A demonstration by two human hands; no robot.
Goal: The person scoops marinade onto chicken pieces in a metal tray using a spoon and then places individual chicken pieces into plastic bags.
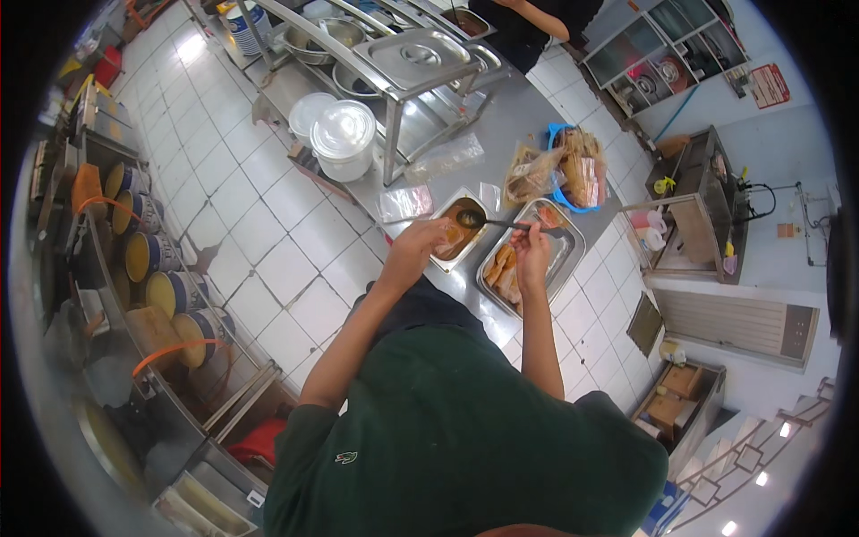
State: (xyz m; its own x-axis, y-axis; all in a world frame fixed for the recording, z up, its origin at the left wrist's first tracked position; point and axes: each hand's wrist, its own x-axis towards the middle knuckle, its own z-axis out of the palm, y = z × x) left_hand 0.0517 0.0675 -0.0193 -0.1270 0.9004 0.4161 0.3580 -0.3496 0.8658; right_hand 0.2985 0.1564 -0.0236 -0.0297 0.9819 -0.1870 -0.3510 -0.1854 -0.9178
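My right hand (531, 250) grips the handle of a black ladle (472, 218), whose bowl is over a steel pan of brown sauce (478, 236). At that pan's near left side, my left hand (429, 235) holds a small clear plastic bag (448, 243), partly hidden by the fingers. To the right stands a larger steel tray (578, 243) with pieces of brown food (502, 268) at its near left and a small reddish packet (549, 216) at its far end. Flat clear plastic bags (407, 203) lie left of the sauce pan.
A blue basket (556, 194) of packaged food stands beyond the tray, beside a filled plastic bag (527, 176). A steel rack (396, 127) and lidded white tubs (343, 141) stand farther left. Across the steel table is another person (537, 20). Large tins (144, 255) fill a shelf at left.
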